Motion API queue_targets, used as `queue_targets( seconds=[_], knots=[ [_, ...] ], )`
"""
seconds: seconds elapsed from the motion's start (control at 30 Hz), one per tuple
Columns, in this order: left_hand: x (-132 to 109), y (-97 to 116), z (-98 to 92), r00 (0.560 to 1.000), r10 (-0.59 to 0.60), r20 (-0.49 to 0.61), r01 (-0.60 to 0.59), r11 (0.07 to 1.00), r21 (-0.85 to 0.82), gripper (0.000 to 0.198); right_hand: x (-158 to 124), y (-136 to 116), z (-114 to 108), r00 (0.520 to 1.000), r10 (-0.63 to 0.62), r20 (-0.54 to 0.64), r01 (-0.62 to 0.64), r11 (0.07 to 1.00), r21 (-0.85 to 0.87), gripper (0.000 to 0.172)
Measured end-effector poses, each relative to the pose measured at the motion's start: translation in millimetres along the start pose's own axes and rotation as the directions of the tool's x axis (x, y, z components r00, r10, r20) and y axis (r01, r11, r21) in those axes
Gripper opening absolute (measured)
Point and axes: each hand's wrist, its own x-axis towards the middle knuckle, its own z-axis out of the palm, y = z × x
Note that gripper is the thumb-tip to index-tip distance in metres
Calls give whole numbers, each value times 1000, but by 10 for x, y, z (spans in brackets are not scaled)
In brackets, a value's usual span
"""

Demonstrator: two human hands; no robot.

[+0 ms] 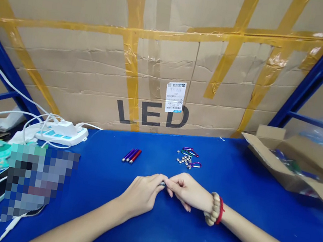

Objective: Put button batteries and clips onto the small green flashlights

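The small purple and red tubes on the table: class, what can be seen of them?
The tubes are slim, shiny and metal-looking, purple and red, with silvery tips at their near ends. They lie flat, side by side, on the blue table, their far ends slanting right. Both the left hand and right hand are apart from them. Any finer markings are too small to read.

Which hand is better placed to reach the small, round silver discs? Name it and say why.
Probably the right hand: the discs lie just beyond it, farther from the left hand. Both hands meet at a small, dark, shiny piece.
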Motion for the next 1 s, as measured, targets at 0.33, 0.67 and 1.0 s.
queue_targets(
  seconds=[0.33, 0.67, 1.0],
  knots=[
    [22, -1, -9, 997, -72, -16, 72, 997, 1, 21, 4, 108, -200, 861, -504, 73, 349, 480, -805, 44],
    [23, 27, -13, 998, -47, 34, 45, 996, 72, 19, -21, 84, -259, 822, -537, 190, 400, 307, -863, 35],
    [-19, -39, 51, 997, 43, 58, -52, 983, 176, 14, -42, 87, -122, 882, -423, 208, 372, 354, -858, 20]
  ],
)
